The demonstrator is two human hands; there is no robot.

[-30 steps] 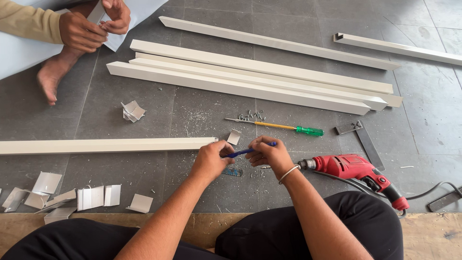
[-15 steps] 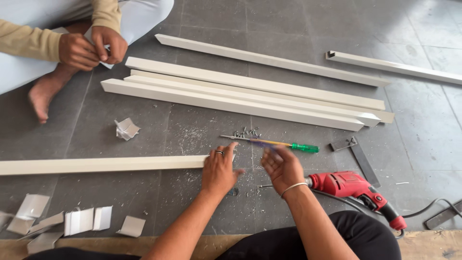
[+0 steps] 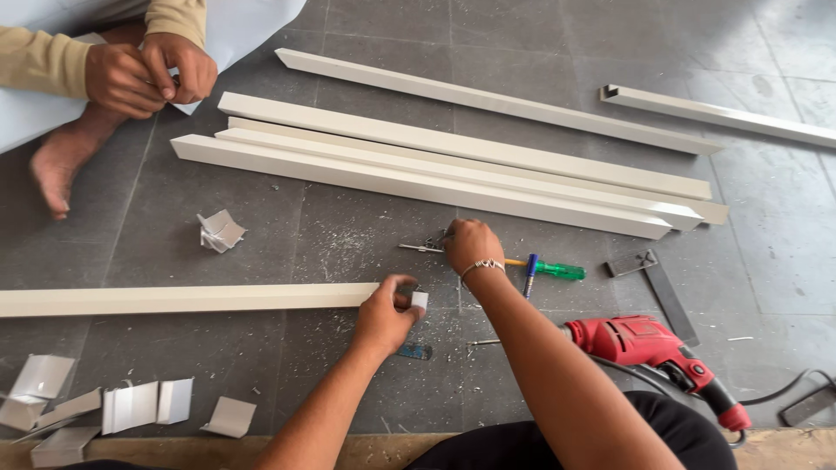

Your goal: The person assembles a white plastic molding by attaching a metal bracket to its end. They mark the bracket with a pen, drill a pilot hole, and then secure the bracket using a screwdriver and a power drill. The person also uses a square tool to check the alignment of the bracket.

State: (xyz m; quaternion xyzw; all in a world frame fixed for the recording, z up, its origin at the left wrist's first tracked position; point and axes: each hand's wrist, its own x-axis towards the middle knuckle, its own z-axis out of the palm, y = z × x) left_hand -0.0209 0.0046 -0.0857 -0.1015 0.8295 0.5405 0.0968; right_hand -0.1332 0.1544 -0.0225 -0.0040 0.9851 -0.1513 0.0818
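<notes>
The left hand (image 3: 383, 318) pinched a small white end piece (image 3: 419, 299) at the end of the long white strip (image 3: 183, 298) on the grey floor (image 3: 348, 235). A moment before, both hands were together at that end with a blue pen. Now the blue pen (image 3: 530, 274) lay beyond the strip's end, beside the green-handled screwdriver (image 3: 522, 262). The right hand (image 3: 471, 246) had moved away from the strip to a little pile of screws (image 3: 434, 238), fingers curled down on them; I could not tell if it held one. So the marking looked done. The red drill (image 3: 649, 345) sat past the strip's end, nearer the person.
</notes>
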